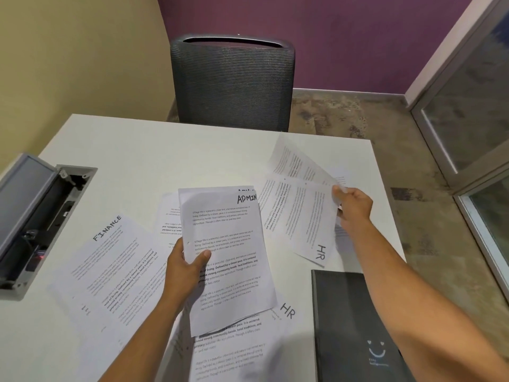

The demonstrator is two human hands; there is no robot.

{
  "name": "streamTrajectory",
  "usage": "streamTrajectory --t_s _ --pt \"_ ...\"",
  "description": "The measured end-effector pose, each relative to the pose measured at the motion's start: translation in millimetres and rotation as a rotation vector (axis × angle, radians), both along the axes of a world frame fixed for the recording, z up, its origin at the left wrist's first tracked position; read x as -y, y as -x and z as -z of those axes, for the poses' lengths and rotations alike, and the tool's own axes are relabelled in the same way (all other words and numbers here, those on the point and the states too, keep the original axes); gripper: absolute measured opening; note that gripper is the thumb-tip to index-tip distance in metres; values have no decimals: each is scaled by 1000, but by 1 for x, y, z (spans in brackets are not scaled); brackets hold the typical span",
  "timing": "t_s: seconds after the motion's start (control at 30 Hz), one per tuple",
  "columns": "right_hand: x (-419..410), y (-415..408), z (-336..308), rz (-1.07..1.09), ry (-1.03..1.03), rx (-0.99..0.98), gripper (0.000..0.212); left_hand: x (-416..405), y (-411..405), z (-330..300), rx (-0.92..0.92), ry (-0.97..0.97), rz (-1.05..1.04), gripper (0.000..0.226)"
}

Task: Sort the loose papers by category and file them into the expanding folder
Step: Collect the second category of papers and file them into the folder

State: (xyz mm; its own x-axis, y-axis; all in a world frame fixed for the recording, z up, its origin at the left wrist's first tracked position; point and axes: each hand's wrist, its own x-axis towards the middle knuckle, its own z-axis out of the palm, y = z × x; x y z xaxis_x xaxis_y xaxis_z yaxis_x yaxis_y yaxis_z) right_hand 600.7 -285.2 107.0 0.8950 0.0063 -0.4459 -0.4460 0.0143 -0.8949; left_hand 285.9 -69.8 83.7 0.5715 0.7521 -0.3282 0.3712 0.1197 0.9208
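The left hand's (184, 267) fingers (203, 256) are pinching a small stack of white printed sheets headed "ADMIN" (228, 260) along its left edge, thumb on top, and are holding it lifted above the other papers. The right hand's (354, 206) fingers (336, 192) are pinching the corner of several fanned white sheets, the front one marked "HR" (301, 216), and are holding them raised and tilted over the far right part of the white counter (132, 150).

Below the hands, more loose sheets are lying flat: a white page headed "FINANCE" (110, 271) is resting to the left, another page marked "HR" (286, 310) is showing from under the lifted stack, and further printed pages (228, 354) are lying toward the near edge. A dark grey closed folder with a small smiley mark (355, 326) is sitting at the near right of the counter, partly under the right forearm.

At the counter's left side, a grey cable hatch with its lid raised (35, 221) is exposing dark wiring. Beyond the far edge, a grey mesh-backed office chair (232, 81) is standing against a purple wall (344, 37). A cream wall (77, 51) is meeting it at the left, a mottled brown concrete floor (385, 125) is spreading to the right, and a metal-framed glass partition (468, 106) is running along the right.
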Motion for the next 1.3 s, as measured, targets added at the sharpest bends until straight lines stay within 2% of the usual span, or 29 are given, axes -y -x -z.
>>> streamTrajectory --t_s 0.17,0.27,0.4,0.53,0.7,0.93,1.3 --pt "-1 -6 6 -38 64 21 33 0 1 -3 -1 -11 6 41" --pt "-2 -12 3 -84 139 63 20 0 2 -4 1 -8 -1 40" --pt "0 -18 -2 -157 288 173 21 -1 2 -5 -1 -12 -2 40" --pt "-1 -13 -18 -81 384 360 21 -1 3 -5 -2 -19 -5 39" --pt "0 -15 -34 -72 299 500 22 -1 2 -13 11 -43 3 38" --pt "0 -5 -76 -183 224 667 17 0 4 -29 54 -73 12 38" --pt "9 38 -123 -467 390 842 14 -13 41 -63 67 -199 -78 31"
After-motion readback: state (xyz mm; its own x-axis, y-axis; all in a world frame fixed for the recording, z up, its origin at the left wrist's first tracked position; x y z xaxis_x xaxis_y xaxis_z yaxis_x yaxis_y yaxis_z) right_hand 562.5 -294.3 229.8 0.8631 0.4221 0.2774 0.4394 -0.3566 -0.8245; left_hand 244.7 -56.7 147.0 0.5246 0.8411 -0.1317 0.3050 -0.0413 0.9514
